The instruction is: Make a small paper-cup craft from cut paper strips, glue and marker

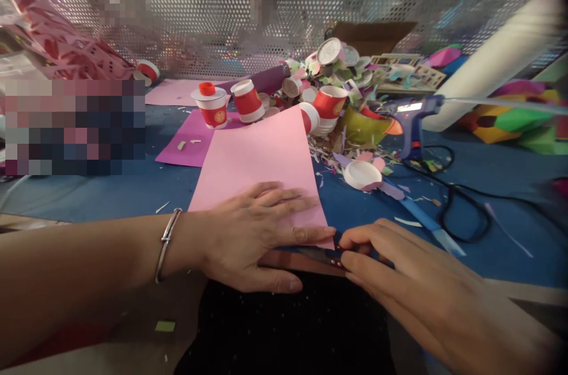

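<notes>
Looking at how things sat, the pink paper sheet (261, 165) was lying on the blue counter (133, 191), its near edge hanging right at the counter's near lip. The left hand (252, 239) was flat on the sheet's near part, fingers (288, 200) spread out and not gripping anything, just pressing down. The right hand (399, 268) came in from the right, fingertips pinching or pressing along that near right corner of the sheet, where a darker reddish strip showed under the edge. Couldn't tell if it was a fold or a second sheet, honestly.

What I figured could go wrong: the sheet was only pinned by one palm, so if the left hand eased off, the paper could've skated on the smooth cover and the crease would've come out crooked. The corner pinch was tight against the left thumb too, easy to wrinkle or tear a thin sheet there.

Also the clutter. Paper scraps (350, 156) sat just beside the sheet's right edge, and any of them getting underneath would've left a bump. The blue glue gun (412, 118) stood far right with its black cord (457, 203) looping near the right hand, so a snagged wrist could've dragged it over. The red paper cups (231, 106) at the far end were well apart, less of a worry
</notes>
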A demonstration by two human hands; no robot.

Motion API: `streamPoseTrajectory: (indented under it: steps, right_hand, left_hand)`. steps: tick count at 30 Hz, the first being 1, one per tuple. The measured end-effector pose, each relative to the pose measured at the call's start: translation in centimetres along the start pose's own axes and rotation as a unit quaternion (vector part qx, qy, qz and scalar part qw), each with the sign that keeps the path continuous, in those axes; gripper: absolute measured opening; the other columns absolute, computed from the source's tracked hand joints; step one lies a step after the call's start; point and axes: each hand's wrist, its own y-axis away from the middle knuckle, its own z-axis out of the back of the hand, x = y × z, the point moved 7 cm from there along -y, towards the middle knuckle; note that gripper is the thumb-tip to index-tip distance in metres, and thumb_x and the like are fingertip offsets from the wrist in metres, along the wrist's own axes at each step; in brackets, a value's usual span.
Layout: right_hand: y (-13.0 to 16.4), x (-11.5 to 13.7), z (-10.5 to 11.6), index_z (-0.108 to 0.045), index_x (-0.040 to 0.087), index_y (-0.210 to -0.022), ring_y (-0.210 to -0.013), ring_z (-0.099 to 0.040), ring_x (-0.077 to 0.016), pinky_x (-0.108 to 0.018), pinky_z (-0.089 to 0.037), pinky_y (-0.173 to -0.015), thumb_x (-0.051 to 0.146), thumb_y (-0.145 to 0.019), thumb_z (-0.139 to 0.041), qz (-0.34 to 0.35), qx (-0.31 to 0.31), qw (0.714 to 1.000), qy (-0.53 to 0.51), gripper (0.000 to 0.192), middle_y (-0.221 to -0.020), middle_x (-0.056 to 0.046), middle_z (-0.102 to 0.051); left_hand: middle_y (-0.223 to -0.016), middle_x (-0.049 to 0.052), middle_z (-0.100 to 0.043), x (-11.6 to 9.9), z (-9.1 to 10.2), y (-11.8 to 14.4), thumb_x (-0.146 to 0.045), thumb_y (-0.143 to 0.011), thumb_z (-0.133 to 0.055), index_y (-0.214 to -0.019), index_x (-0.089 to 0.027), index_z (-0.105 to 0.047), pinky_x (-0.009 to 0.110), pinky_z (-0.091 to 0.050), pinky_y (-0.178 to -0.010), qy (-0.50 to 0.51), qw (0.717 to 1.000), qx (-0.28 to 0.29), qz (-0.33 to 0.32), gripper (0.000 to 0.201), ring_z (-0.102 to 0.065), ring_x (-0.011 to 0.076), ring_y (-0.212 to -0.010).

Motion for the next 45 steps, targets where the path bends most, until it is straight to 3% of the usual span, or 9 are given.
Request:
streamPoseTrajectory:
  steps: [7, 12, 17, 32, 39, 45]
  right_hand:
    - [1.1, -0.9, -0.7, -0.067, 0.022, -0.109, -0.093, -0.063, -0.0204, -0.031, -0.053, -0.077, 0.008, -0.093, -0.051, 0.015, 0.045, 0.999, 0.004, 0.027, -0.11, -0.008, -0.065]
    - [1.2, -0.5, -0.4, -0.068, 0.021, -0.106, -0.091, -0.062, -0.0194, -0.03, -0.05, -0.075, 0.003, -0.091, -0.048, 0.025, 0.037, 0.999, 0.007, 0.031, -0.109, -0.007, -0.065]
    - [0.3, 0.3, 0.5, -0.068, 0.017, -0.1, -0.088, -0.059, -0.0183, -0.03, -0.046, -0.074, 0.001, -0.093, -0.043, 0.03, -0.011, 0.999, 0.005, 0.031, -0.102, -0.008, -0.062]
    - [-0.4, 0.9, 0.3, -0.067, 0.015, -0.103, -0.093, -0.055, -0.0191, -0.029, -0.046, -0.078, -0.003, -0.091, -0.046, 0.051, -0.009, 0.998, 0.024, 0.029, -0.107, -0.009, -0.059]
    - [0.2, 0.5, 0.0, -0.065, 0.016, -0.111, -0.098, -0.054, -0.0196, -0.031, -0.044, -0.081, -0.003, -0.091, -0.046, 0.042, 0.019, 0.999, 0.015, 0.034, -0.112, -0.008, -0.058]
    - [-0.6, 1.4, 0.2, -0.066, 0.013, -0.106, -0.094, -0.054, -0.0211, -0.032, -0.047, -0.079, -0.003, -0.092, -0.046, 0.063, 0.005, 0.998, 0.01, 0.029, -0.108, -0.01, -0.059]
  left_hand:
    - [-0.169, 0.016, -0.027, 0.0, 0.0, 0.1, -0.063, -0.094, -0.054, -0.16, -0.029, -0.035, 0.065, -0.017, -0.124, 0.004, 1.0, -0.02, -0.01, 0.077, -0.027, 0.0412, -0.154]
    - [-0.169, 0.016, -0.026, 0.2, -0.3, 0.0, -0.066, -0.092, -0.053, -0.16, -0.031, -0.035, 0.063, -0.017, -0.124, -0.008, 1.0, -0.019, -0.01, 0.079, -0.025, 0.0399, -0.155]
    - [-0.171, 0.013, -0.024, 0.2, -0.4, 0.0, -0.067, -0.091, -0.055, -0.161, -0.031, -0.034, 0.062, -0.016, -0.124, -0.011, 1.0, -0.007, 0.0, 0.081, -0.023, 0.0387, -0.156]
    - [-0.171, 0.015, -0.022, 0.2, -0.5, -0.2, -0.068, -0.089, -0.057, -0.162, -0.031, -0.031, 0.063, -0.016, -0.124, -0.016, 1.0, 0.015, 0.007, 0.086, -0.021, 0.0387, -0.157]
    - [-0.171, 0.014, -0.024, 0.3, -0.6, -0.1, -0.068, -0.09, -0.056, -0.162, -0.032, -0.031, 0.062, -0.015, -0.125, -0.016, 1.0, 0.011, 0.001, 0.085, -0.019, 0.038, -0.158]
    - [-0.171, 0.016, -0.021, 0.3, -0.5, -0.1, -0.069, -0.087, -0.059, -0.162, -0.031, -0.029, 0.063, -0.015, -0.124, -0.019, 1.0, 0.015, 0.007, 0.09, -0.019, 0.0398, -0.157]
